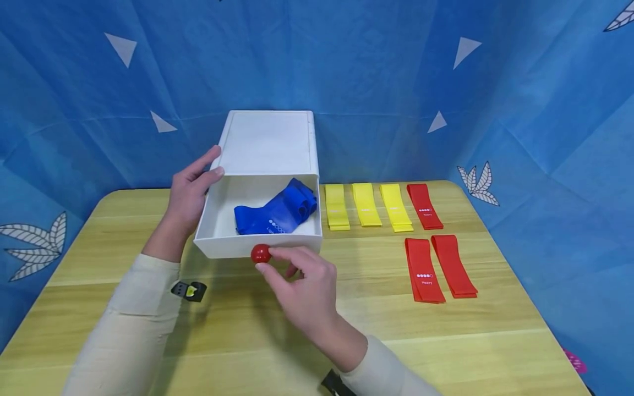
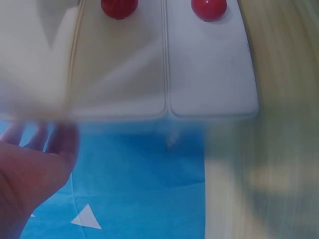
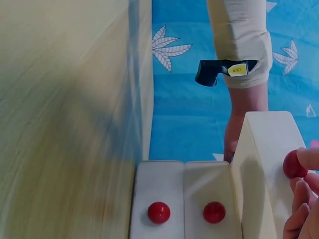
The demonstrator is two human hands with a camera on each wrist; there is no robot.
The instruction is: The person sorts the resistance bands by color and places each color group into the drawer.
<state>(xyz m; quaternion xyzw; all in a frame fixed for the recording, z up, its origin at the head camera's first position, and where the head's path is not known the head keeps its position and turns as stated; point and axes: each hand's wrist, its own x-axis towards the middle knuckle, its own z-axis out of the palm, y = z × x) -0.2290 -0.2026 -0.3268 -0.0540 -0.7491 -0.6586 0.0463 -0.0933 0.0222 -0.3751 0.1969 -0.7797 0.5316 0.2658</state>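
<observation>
A white drawer cabinet (image 1: 269,140) stands at the back of the table with its top drawer (image 1: 223,248) pulled out. Inside that drawer lies a blue exercise band (image 1: 269,217), partly rolled up. My right hand (image 1: 309,289) pinches the drawer's round red knob (image 1: 260,253) between thumb and index finger. Against the cabinet's left side rests my left hand (image 1: 188,192), thumb and index fingertip at its top edge. Two lower drawers, each with a red knob (image 3: 158,212), are closed in the right wrist view.
To the cabinet's right, three folded yellow bands (image 1: 363,204) and a red band (image 1: 425,207) lie in a row. Nearer me are two more red bands (image 1: 425,270). A blue patterned cloth (image 1: 376,88) hangs behind the wooden table (image 1: 238,341).
</observation>
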